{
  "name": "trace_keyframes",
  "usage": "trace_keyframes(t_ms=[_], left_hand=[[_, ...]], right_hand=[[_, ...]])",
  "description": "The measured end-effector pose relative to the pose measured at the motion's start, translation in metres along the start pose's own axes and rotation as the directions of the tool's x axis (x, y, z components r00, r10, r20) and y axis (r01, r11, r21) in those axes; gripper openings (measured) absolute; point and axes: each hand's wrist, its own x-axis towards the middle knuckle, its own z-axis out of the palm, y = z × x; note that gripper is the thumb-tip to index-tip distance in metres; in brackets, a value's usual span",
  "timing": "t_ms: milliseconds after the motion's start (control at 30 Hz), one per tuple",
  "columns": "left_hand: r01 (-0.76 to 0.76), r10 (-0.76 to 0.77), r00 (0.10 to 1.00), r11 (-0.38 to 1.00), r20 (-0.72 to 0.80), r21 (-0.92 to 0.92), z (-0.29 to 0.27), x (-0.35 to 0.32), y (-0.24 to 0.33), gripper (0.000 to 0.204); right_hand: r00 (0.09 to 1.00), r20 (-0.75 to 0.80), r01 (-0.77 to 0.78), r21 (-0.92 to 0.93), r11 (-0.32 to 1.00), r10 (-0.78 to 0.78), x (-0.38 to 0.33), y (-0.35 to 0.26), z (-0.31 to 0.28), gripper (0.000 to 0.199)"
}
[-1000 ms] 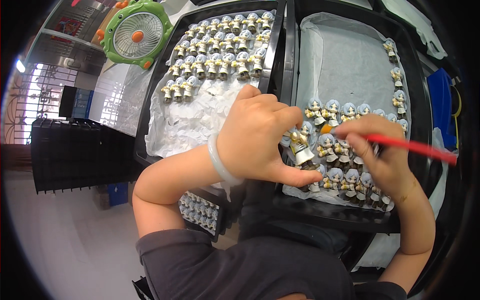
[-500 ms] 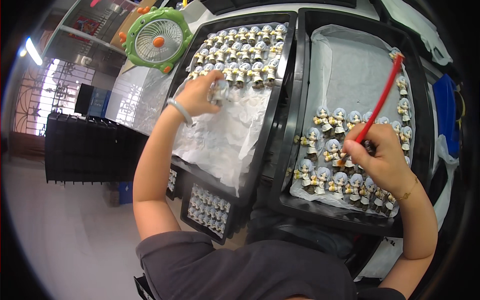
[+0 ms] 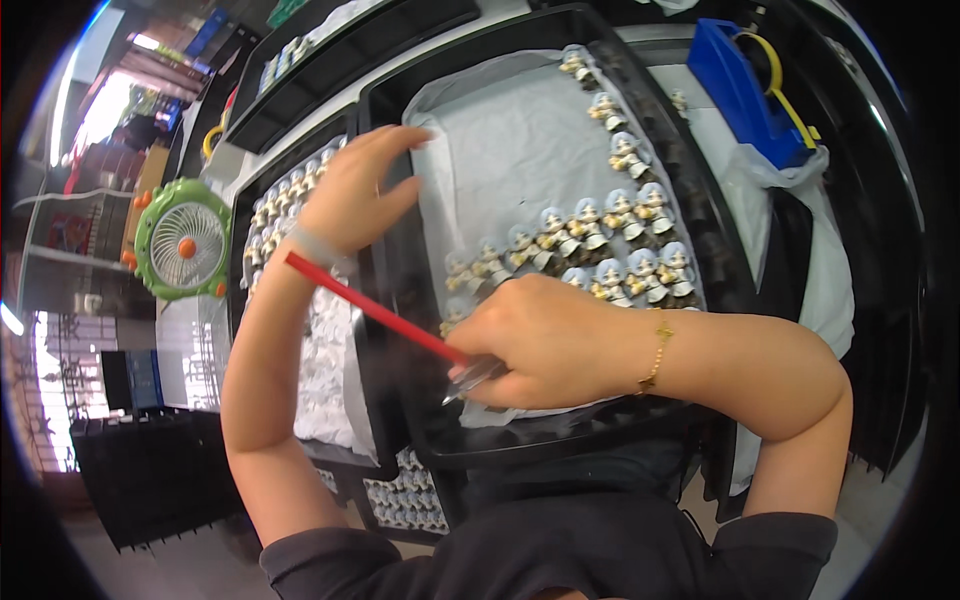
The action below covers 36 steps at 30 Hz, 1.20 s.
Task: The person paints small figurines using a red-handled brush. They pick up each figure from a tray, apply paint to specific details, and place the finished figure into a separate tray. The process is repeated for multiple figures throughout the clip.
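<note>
The window (image 3: 58, 390) glares at left; edges bend into black.

Right hand (image 3: 530, 340) is gripping a red-handled brush (image 3: 375, 310) over pale-haired figurines (image 3: 590, 222); left hand (image 3: 362, 190), fingers parting, is hovering by the black tray (image 3: 560, 438).

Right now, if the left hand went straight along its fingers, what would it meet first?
Probably the white paper liner, or pale-haired figurines beyond if the left hand passes above; depth is unclear.
</note>
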Motion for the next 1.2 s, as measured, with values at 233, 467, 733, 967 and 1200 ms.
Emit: trace_keyframes(t_ms=[233,467,733,967,1200], left_hand=[[0.108,-0.104,0.992,0.992,-0.066,0.067,0.098,0.181,-0.008,0.055],[0.312,-0.311,0.949,0.950,-0.044,0.024,0.135,0.222,0.000,0.072],[0.247,-0.282,0.956,0.920,-0.076,-0.306,0.058,0.149,-0.023,0.072],[0.115,-0.140,0.986,0.182,0.090,-0.977,0.001,-0.026,-0.002,0.074],[0.093,-0.116,0.988,-0.093,0.104,-0.991,0.011,-0.105,0.026,0.092]], right_hand=[[0.990,-0.123,0.090,0.140,0.986,-0.073,0.006,-0.010,-0.012,0.017],[0.970,-0.242,0.042,0.219,0.975,0.013,0.007,-0.005,-0.018,0.018],[0.970,-0.243,0.059,0.152,0.987,-0.020,0.009,-0.008,-0.013,0.017],[0.974,-0.207,-0.059,0.142,0.988,0.088,0.009,-0.010,-0.023,0.017],[0.917,-0.292,-0.168,0.335,0.927,0.272,0.013,-0.008,-0.017,0.020]])
